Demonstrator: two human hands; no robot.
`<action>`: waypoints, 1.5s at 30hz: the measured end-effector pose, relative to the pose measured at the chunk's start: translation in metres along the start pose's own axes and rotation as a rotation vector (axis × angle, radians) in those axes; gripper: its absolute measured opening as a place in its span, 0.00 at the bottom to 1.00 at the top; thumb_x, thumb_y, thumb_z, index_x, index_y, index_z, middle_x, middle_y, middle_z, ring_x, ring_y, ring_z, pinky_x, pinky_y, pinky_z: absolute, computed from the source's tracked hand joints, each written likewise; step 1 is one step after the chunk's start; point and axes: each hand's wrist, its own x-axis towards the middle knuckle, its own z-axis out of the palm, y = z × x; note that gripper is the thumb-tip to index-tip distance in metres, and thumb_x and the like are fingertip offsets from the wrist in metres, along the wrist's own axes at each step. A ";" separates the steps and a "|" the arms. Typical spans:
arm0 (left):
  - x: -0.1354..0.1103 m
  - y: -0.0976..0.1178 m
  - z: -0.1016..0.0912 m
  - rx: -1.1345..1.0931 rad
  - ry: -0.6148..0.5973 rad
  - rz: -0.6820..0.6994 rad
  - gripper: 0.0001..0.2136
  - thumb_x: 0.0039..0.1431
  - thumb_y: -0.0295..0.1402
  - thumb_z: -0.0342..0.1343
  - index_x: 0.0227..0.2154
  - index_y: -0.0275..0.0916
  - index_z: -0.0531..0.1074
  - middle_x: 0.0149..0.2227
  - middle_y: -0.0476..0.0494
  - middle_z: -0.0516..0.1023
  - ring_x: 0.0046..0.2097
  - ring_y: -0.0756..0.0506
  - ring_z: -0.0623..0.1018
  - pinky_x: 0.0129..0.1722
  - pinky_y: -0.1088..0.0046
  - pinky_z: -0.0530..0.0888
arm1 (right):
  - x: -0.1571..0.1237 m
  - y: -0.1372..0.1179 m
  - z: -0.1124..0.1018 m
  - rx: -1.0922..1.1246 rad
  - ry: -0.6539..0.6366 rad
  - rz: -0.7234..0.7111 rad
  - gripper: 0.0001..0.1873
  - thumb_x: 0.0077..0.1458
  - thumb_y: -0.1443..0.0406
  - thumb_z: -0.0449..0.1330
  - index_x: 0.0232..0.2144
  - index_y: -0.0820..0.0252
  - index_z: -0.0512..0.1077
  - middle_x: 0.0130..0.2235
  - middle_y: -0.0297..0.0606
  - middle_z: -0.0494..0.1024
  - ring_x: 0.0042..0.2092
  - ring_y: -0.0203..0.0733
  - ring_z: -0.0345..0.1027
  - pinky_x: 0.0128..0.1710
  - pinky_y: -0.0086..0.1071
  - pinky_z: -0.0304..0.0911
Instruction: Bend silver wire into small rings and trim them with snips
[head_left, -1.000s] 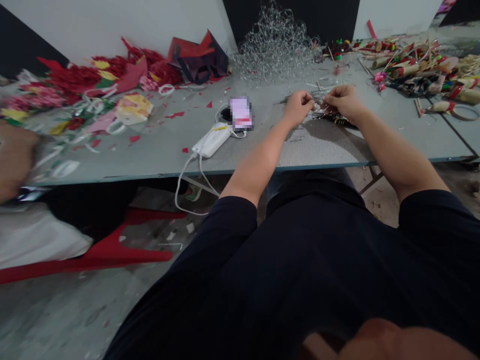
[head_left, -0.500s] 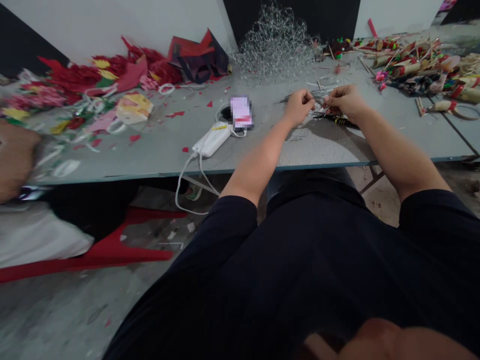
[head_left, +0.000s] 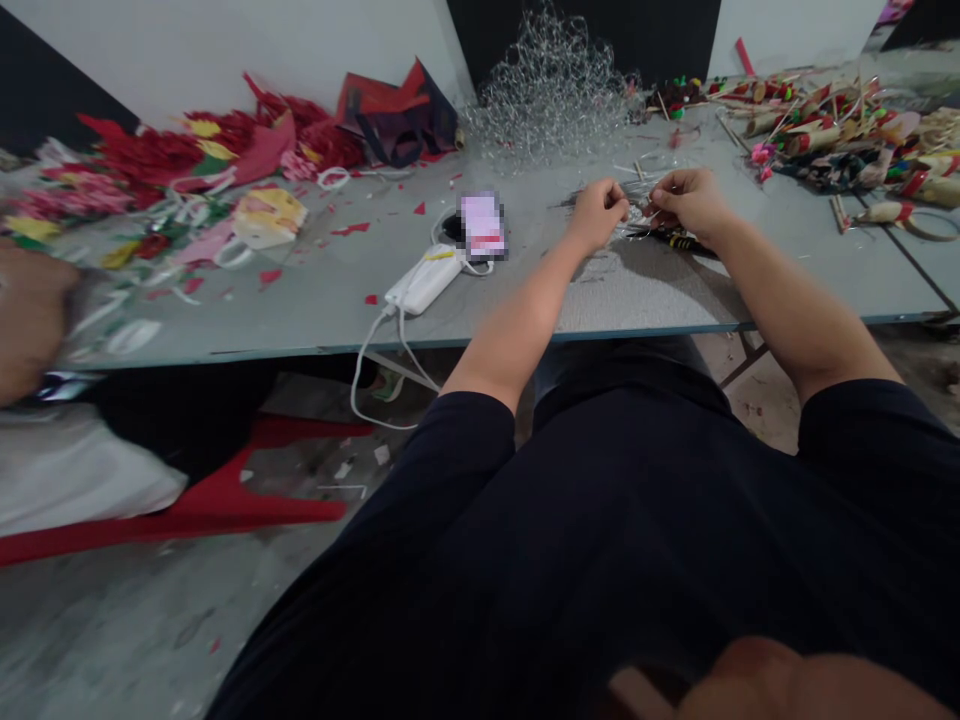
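Note:
Above the grey table, my left hand is closed in a pinch, its fingers on thin silvery wire. My right hand, a short way to its right, pinches wire too, with thumb and forefinger together. Between and behind the hands lie loose strands of silvery wire; which strands are in the fingers is hard to make out. Black and yellow pliers rest on the table just below my right hand, partly in its shadow.
A tall heap of curled silver wire stands at the back. Left of me are a phone, a white power strip with cables and red artificial flowers. Small bamboo pieces crowd the right. A person's arm shows at far left.
My right hand has shifted very slightly, its fingertips moving a little away from my left hand. My left hand stays almost in place.

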 end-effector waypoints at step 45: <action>-0.012 0.002 -0.008 -0.312 -0.245 -0.222 0.03 0.75 0.28 0.69 0.42 0.42 0.84 0.44 0.38 0.91 0.42 0.39 0.85 0.43 0.68 0.81 | -0.003 0.007 0.013 -0.269 0.136 -0.238 0.27 0.58 0.47 0.89 0.30 0.43 0.75 0.34 0.40 0.83 0.50 0.66 0.84 0.57 0.62 0.84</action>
